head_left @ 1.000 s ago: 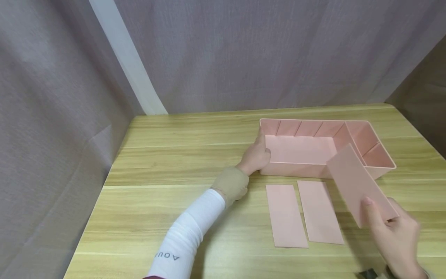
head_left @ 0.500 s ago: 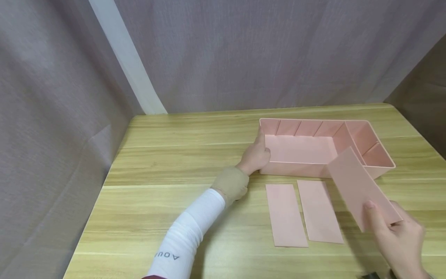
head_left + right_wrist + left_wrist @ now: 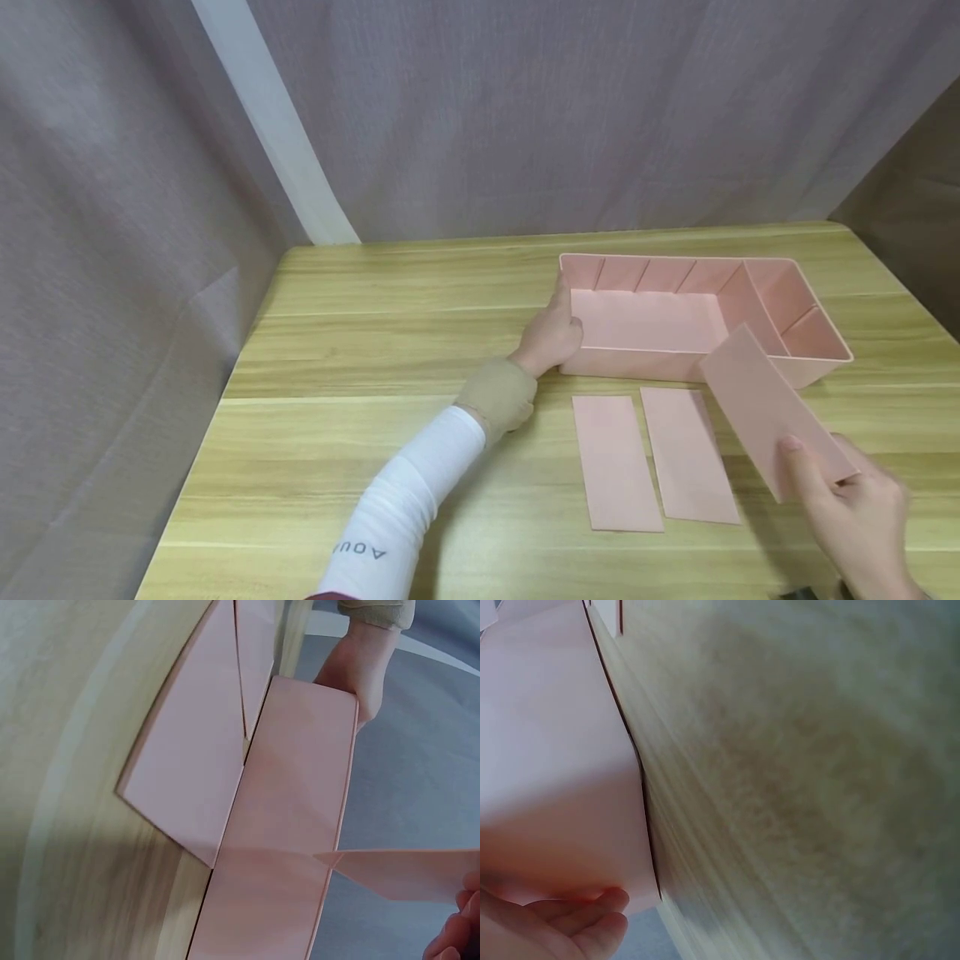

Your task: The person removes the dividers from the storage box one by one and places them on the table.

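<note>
A pink organizer box (image 3: 645, 364) stands on the table, one fixed wall splitting off its right end. My left hand (image 3: 551, 333) grips the box's left end, thumb over the rim; in the left wrist view its fingers (image 3: 604, 926) lie against the outer wall. My right hand (image 3: 855, 500) pinches a flat pink divider panel (image 3: 772, 412) by its near end, thumb on top. That panel slants up, its far end overlapping the box's front rim in the head view. Two similar panels, a left one (image 3: 618, 462) and a right one (image 3: 690, 454), lie flat before the box.
The wood-grain table (image 3: 337, 333) extends to the left of the box. A grey curtain (image 3: 525, 125) hangs behind it, with a white strip (image 3: 277, 125) at the left. Slots run along the box's back wall (image 3: 626, 273). A small black object (image 3: 798, 593) shows at the bottom edge.
My right hand has drawn the held panel slightly toward me, and its far end sits a little lower and further left. The left hand, box and lying panels stay put.
</note>
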Tool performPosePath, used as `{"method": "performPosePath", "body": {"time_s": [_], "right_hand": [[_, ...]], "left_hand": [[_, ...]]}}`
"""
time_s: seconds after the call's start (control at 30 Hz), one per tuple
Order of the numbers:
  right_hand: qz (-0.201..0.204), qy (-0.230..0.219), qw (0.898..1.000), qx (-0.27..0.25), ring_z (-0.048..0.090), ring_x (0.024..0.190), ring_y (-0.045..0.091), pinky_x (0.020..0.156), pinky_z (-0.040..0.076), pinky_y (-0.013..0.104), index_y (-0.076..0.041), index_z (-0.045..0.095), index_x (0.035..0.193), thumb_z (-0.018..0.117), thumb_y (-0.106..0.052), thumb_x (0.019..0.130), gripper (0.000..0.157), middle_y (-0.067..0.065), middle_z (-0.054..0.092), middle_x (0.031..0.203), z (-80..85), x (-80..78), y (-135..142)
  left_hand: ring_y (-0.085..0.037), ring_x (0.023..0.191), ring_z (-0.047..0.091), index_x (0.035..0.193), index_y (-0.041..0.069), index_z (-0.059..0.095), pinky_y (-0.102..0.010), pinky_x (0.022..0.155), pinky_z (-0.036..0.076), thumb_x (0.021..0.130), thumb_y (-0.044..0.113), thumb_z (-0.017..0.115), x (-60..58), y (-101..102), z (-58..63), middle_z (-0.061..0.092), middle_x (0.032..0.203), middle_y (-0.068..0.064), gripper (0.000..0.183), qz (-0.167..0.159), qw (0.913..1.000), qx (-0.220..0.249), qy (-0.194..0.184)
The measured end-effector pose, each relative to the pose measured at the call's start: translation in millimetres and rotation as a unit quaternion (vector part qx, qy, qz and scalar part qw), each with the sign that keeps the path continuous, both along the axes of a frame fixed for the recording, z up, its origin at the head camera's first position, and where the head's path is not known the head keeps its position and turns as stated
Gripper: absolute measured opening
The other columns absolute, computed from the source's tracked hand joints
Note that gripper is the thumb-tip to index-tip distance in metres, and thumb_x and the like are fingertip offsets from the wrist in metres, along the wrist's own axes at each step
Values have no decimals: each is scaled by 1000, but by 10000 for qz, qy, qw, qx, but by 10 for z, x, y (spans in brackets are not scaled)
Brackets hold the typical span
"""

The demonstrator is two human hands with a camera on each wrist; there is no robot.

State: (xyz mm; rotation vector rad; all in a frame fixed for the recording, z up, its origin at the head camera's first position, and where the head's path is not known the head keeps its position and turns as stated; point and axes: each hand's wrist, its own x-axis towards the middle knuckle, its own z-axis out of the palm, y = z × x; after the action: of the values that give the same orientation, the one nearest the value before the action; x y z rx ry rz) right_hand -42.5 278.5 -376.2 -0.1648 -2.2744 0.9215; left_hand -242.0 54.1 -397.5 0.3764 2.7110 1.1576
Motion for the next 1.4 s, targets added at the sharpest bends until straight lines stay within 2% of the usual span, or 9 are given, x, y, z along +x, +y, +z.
{"method": "performPosePath", "body": {"time_s": [0.07,0.17,0.3,0.37,0.53,0.63,0.77,1.17,1.4], "right_hand": [[-17,-85,10000,0,35,43,-18,33,25,12,-6,60,61,61,-3,70,10,-49,41,67,-10,3,3],[-61,-236,9997,-20,34,42,-16,34,25,13,-20,58,59,61,-4,70,20,-49,41,65,-20,12,10],[-31,-473,9989,34,35,43,-15,35,26,13,-10,61,62,61,-4,72,11,-49,39,64,-22,29,26],[-11,-578,9983,93,35,43,-15,35,27,13,2,60,66,61,-5,73,9,-49,38,64,-20,37,33],[27,-704,9974,171,36,46,-17,35,29,12,5,61,70,61,-4,72,9,-49,37,63,-29,50,60],[-38,-929,9955,153,37,46,-17,35,30,13,4,61,70,62,-6,74,11,-48,37,60,-35,61,90],[-82,-1231,9922,162,36,44,-14,35,29,15,3,61,71,61,-11,77,14,-47,36,56,-57,76,146],[-26,-1655,9858,300,35,47,-9,37,28,16,0,61,70,60,-14,78,16,-41,40,52,-132,81,269],[-173,-1656,9844,562,33,41,-5,34,28,24,-14,60,69,61,-19,80,12,-19,46,43,-295,78,403]], "left_hand": [[-9,35,27,142,15,-12,-22,30,26,89,13,36,6,-6,1,25,146,-5,72,-23,10000,17,34],[-9,35,27,142,16,-13,-21,30,25,89,13,35,9,-8,2,34,141,-7,72,-44,10000,34,59],[-9,34,26,140,18,-17,-21,29,24,89,13,35,12,-7,8,55,99,-7,73,-37,10000,25,65],[-8,34,26,140,18,-17,-21,29,24,89,13,34,14,-7,11,55,101,-7,73,-38,10000,2,66],[-9,35,26,140,17,-16,-22,30,25,88,13,34,18,-7,10,43,133,-10,73,-16,10000,-38,89],[-9,35,26,141,17,-16,-21,30,24,88,12,35,21,-6,4,53,110,-10,73,-10,9999,-17,121],[-8,34,25,141,16,-15,-20,29,23,88,12,35,27,-7,4,47,79,-5,73,-4,9999,-3,136],[-9,34,26,142,15,-12,-21,29,24,88,11,34,27,-4,-2,54,111,-13,71,24,9999,86,112],[-9,34,27,142,15,-11,-22,30,25,88,11,35,24,-3,-8,49,79,-6,71,16,9999,86,109]]}}
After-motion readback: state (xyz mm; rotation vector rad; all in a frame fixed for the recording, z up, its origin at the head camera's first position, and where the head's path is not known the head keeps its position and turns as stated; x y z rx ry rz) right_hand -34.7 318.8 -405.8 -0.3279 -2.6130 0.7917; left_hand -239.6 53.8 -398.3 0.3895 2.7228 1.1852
